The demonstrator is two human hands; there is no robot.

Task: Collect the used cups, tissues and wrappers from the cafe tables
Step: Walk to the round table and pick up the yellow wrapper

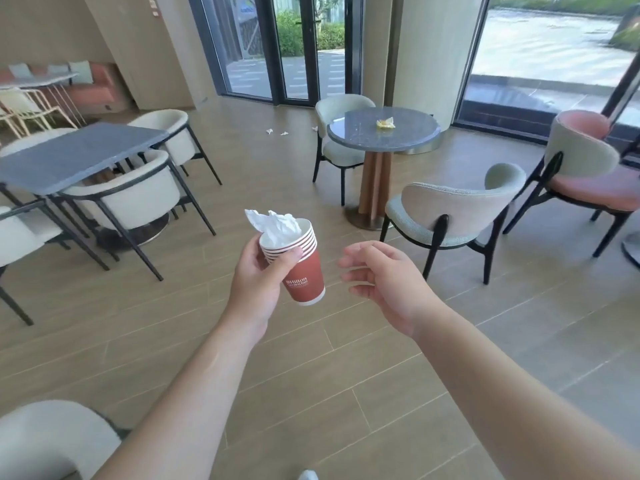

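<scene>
Your left hand (258, 282) wraps its fingers (289, 257) around a stack of red paper cups (301, 261) stuffed with crumpled white tissue (273, 225); your right hand (384, 275) hangs loosely spread, empty. Open wood-plank floor (346, 393) leads to the round grey stone bench (382, 129) bearing a crumpled yellow wrapper (385, 123).

**Count of things in the cafe**

Two hands: the left hand (258, 282) and the right hand (382, 277).

One stack of red paper cups (300, 263); about six rims show, nested together. One crumpled white tissue (273, 226) sticks out of the top cup.

One wrapper (385, 123) lies on the round tabletop (382, 131).

Three small paper scraps (284, 133) lie on the floor, left of the round tabletop.

Two tabletops nearby: the round one and a rectangular grey tabletop (79, 155) well to its left; a third shows faintly at the far left wall.

Three chairs (453, 216) stand around the round tabletop.
</scene>
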